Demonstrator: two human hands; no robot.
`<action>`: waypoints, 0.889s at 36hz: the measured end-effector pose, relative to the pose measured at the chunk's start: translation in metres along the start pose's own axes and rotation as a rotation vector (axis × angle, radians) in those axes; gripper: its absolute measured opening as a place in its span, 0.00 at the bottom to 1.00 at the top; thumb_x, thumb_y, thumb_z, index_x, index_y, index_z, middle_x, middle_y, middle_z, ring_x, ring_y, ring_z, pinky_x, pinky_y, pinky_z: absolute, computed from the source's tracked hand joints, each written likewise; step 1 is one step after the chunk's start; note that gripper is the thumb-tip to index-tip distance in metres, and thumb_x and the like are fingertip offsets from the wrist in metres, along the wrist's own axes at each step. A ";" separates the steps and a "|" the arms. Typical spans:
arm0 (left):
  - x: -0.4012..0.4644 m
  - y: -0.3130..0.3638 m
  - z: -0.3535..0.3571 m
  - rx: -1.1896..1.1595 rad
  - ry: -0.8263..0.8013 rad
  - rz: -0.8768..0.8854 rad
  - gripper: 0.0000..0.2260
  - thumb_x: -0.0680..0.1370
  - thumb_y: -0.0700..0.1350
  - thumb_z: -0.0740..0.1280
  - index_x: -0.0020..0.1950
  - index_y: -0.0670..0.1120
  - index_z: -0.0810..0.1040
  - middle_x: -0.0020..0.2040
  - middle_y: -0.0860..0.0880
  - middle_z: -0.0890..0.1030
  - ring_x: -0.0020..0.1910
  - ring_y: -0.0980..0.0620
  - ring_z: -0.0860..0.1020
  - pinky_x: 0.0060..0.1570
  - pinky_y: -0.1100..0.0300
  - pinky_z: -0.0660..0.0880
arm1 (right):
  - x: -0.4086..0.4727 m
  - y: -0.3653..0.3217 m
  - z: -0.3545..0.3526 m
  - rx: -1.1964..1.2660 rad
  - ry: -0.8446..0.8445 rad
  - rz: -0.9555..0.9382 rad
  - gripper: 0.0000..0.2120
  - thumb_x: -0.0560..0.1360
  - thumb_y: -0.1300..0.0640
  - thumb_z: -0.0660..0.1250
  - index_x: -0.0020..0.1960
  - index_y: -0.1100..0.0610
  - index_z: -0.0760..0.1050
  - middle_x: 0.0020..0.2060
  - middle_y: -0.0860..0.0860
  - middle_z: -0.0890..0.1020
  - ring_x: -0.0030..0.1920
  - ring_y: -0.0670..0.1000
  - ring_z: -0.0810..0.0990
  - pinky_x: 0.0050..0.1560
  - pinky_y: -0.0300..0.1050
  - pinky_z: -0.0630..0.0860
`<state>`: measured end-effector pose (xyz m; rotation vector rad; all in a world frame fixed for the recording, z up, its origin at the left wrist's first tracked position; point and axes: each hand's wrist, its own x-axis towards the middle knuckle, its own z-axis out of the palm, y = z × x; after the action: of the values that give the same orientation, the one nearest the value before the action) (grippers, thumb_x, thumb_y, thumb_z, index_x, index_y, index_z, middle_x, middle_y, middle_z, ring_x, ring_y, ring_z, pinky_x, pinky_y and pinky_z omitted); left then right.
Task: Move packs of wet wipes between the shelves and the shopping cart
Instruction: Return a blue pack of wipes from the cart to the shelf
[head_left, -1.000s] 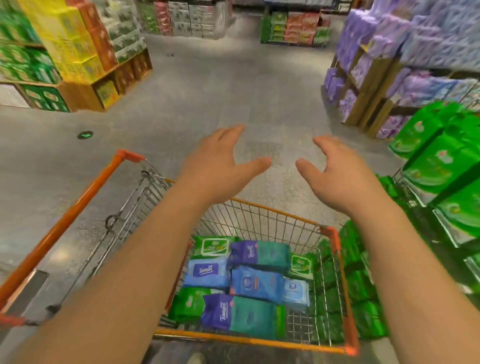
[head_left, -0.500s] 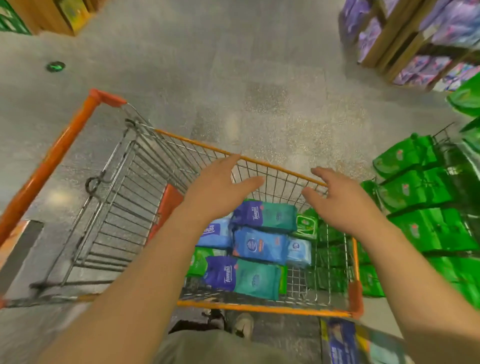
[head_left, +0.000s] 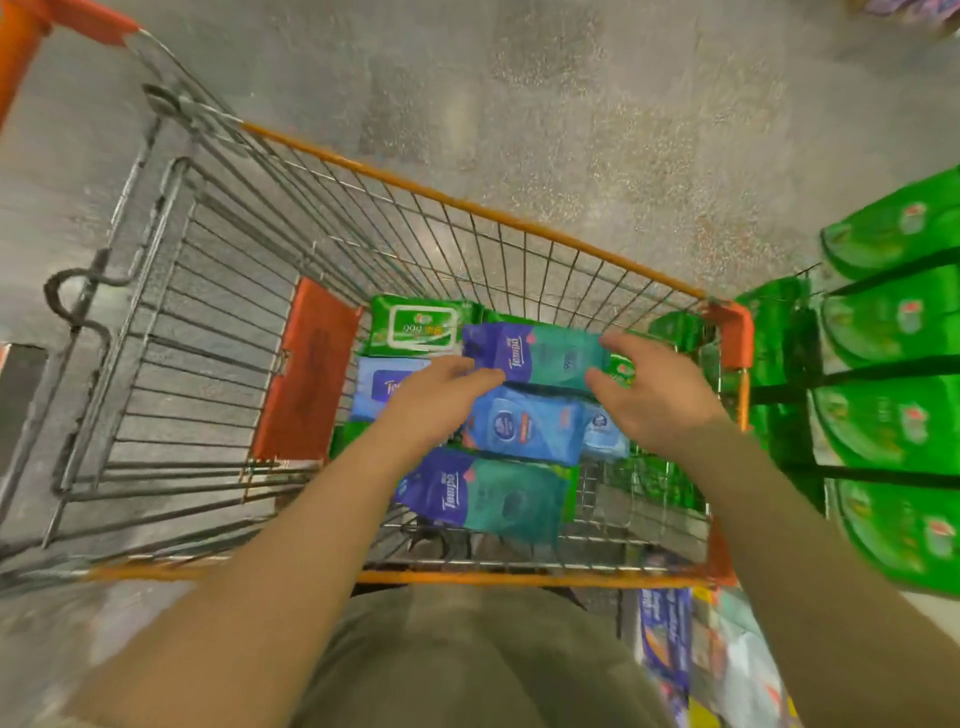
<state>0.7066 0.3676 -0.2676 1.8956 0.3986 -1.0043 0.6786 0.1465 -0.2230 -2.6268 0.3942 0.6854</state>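
Head view looks straight down into an orange-rimmed wire shopping cart (head_left: 467, 205) standing on a speckled grey floor (head_left: 571, 104). Its basket holds wet wipe packs lying flat: a green pack (head_left: 418, 325) at the far left corner, a light blue pack (head_left: 387, 387) just nearer, a blue pack (head_left: 524, 423) in the middle, and a purple-and-teal pack (head_left: 483, 496) closest to the person. Another purple-and-teal pack, the far Tempo pack (head_left: 540, 353), lies across the far end. The left hand (head_left: 431, 400) has its fingers loosely spread, fingertips at that pack's purple end. The right hand (head_left: 652, 389) is also open, thumb and fingers reaching around the pack's teal end; whether either hand grips it yet cannot be told. Green bagged goods (head_left: 893, 332) fill the shelf rack beside the cart on the right.
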 end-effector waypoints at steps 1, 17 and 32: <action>0.006 -0.001 0.005 -0.070 -0.005 -0.040 0.13 0.78 0.60 0.70 0.55 0.54 0.80 0.58 0.55 0.80 0.54 0.52 0.80 0.59 0.52 0.77 | 0.008 0.003 0.002 -0.006 -0.015 0.003 0.26 0.81 0.46 0.64 0.76 0.53 0.67 0.73 0.52 0.72 0.70 0.54 0.72 0.67 0.44 0.68; 0.094 0.035 0.084 -0.898 -0.032 -0.431 0.12 0.83 0.50 0.64 0.47 0.42 0.76 0.43 0.39 0.80 0.46 0.42 0.82 0.61 0.50 0.79 | 0.140 0.056 0.030 -0.087 -0.269 -0.151 0.37 0.78 0.42 0.67 0.81 0.54 0.56 0.79 0.55 0.62 0.77 0.55 0.62 0.74 0.47 0.61; 0.149 0.045 0.124 -1.227 0.196 -0.512 0.13 0.84 0.51 0.56 0.56 0.46 0.77 0.50 0.42 0.82 0.37 0.46 0.81 0.31 0.59 0.78 | 0.195 0.059 0.066 -0.171 -0.479 -0.170 0.33 0.68 0.40 0.75 0.68 0.52 0.72 0.61 0.55 0.74 0.59 0.54 0.74 0.55 0.44 0.71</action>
<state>0.7672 0.2204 -0.3875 0.7601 1.3057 -0.5975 0.7944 0.0911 -0.3941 -2.4938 -0.0293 1.2923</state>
